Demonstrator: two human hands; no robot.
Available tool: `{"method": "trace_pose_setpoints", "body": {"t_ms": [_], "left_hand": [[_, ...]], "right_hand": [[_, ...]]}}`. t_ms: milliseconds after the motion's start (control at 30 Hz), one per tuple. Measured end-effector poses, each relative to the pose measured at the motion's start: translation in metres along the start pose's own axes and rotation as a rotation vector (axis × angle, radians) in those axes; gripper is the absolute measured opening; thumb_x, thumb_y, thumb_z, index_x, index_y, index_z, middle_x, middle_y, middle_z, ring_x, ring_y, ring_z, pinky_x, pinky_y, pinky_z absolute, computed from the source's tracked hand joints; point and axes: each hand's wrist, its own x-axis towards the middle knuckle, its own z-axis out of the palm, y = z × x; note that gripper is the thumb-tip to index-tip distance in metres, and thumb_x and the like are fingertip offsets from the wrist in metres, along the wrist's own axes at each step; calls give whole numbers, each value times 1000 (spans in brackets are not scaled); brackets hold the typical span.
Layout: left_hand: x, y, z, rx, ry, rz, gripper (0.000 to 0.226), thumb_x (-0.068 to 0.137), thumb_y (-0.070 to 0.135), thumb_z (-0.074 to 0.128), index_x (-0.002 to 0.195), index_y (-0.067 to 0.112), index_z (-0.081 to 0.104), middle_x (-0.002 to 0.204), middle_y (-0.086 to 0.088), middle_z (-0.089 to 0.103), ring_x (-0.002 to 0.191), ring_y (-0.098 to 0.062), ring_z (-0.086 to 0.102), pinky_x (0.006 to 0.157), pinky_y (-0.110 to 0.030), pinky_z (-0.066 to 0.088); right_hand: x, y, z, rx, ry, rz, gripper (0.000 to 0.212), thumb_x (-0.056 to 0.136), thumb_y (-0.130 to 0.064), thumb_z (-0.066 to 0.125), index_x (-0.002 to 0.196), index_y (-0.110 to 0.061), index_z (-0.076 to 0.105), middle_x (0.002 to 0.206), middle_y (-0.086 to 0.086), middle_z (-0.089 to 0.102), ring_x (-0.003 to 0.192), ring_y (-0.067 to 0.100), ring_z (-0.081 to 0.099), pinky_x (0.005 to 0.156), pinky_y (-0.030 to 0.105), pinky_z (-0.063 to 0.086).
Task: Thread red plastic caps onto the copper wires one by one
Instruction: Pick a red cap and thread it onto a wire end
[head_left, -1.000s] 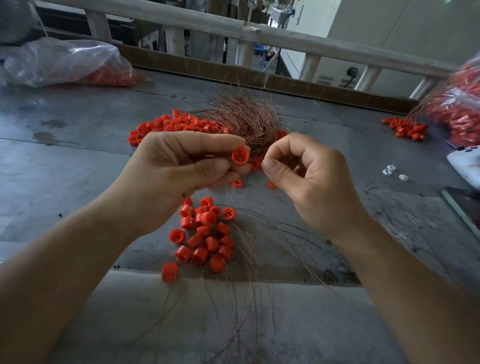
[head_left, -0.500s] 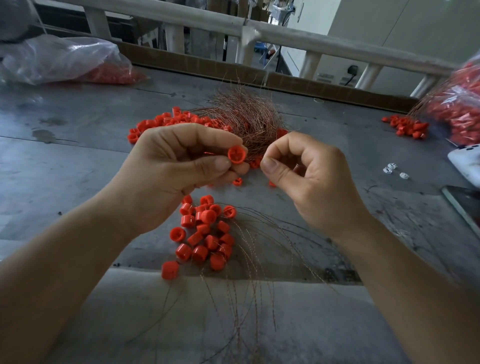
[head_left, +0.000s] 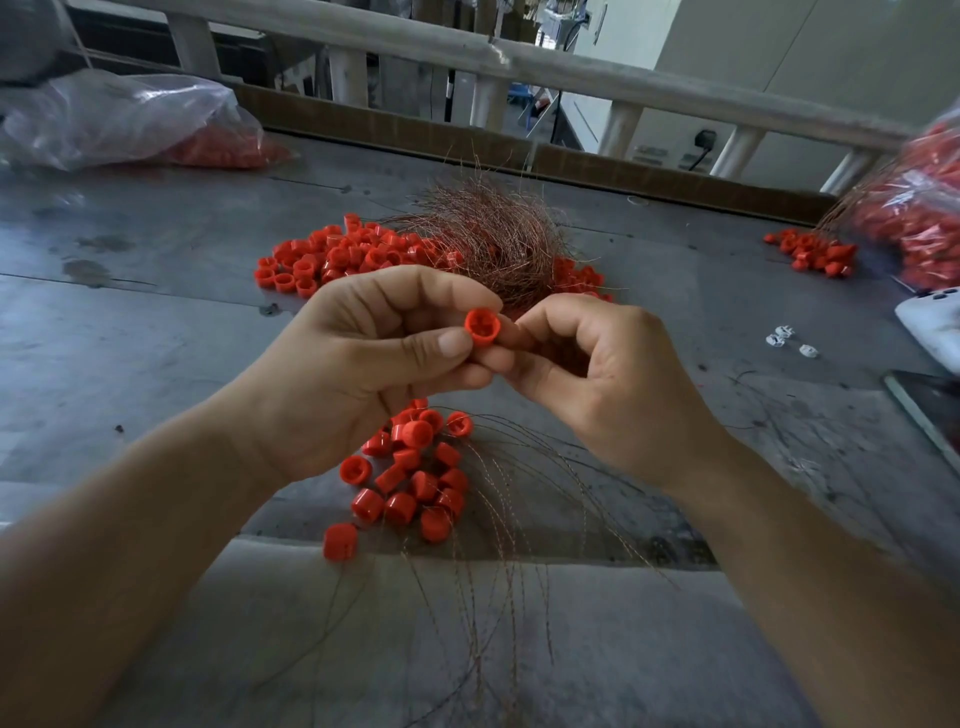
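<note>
left hand: pinches red cap | right hand: fingers curled against cap, hold cannot be told | wires: spread on table

The tabletop is dull grey with darker blotches toward its left edge; the loose caps at its middle, the heap of caps near its front edge and the single cap in the left hand are all one bright orange-red. The tangle of wires at the middle is coppery red-brown. A clear glossy bag at the far left corner shows red through its film, a brown strip lines the far edge, and tiny white bits lie near the right edge.
</note>
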Motion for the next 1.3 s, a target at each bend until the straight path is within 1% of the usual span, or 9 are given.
{"method": "trace_pose_setpoints", "body": {"t_ms": [100,233,367,567,733,833,933,1067,1300], "left_hand": [[0,-1,-1,-6,-7,-21,21,65,9,63,82,13,74,78,-6,72,75,-14,69,64,-18,54],[0,0,-1,-7,5,-30,20,64,9,63,81,12,74,79,-6,71,76,-14,70,65,-18,54],[0,3,-1,-17,60,-34,20,60,10,64,77,12,74,78,-6,72,73,-14,70,64,-19,55],[0,6,-2,-43,95,-46,20,58,10,65,76,10,74,77,-7,71,71,-13,70,62,-18,54],[1,4,-3,-37,110,-38,20,59,10,65,76,11,74,77,-7,72,72,-13,70,62,-17,54],[1,4,-3,-37,104,-45,20,59,11,65,77,12,74,78,-6,72,73,-12,70,62,-17,54],[1,4,-3,-35,107,-50,20,59,11,65,77,12,74,78,-6,72,73,-12,70,63,-17,54],[1,4,-2,-37,112,-54,20,58,10,65,76,11,74,77,-6,72,72,-12,70,62,-17,54],[0,4,-2,-22,122,-54,21,57,11,65,76,11,75,76,-6,72,71,-12,70,62,-17,54]], "right_hand": [[0,-1,1,-14,-18,-5,2,79,-11,69,78,-11,67,71,-2,62,64,12,56,56,25,46],[4,1,-10,-31,-26,41,13,77,-28,69,67,-22,63,54,-10,54,49,2,46,47,16,36],[13,18,-28,-143,75,196,27,83,-37,61,71,-13,66,51,-11,53,45,0,45,47,12,34],[16,42,-21,-452,22,235,10,85,-22,62,89,-18,70,78,-11,60,76,7,54,65,15,37],[17,40,3,-444,-138,31,28,87,-10,58,113,-18,64,85,-12,46,83,1,45,73,7,32],[18,43,12,-519,-226,19,36,91,-11,52,125,-19,55,98,-4,46,95,9,43,83,21,37],[19,44,13,-529,-236,40,29,88,-15,56,117,-18,61,101,-2,48,100,12,46,84,23,37],[18,43,8,-523,-188,32,10,81,-18,66,91,-17,66,93,-10,45,87,3,39,73,16,28],[17,43,8,-497,-233,39,8,84,-18,63,90,-14,61,86,-9,47,81,5,41,73,22,36]]}}
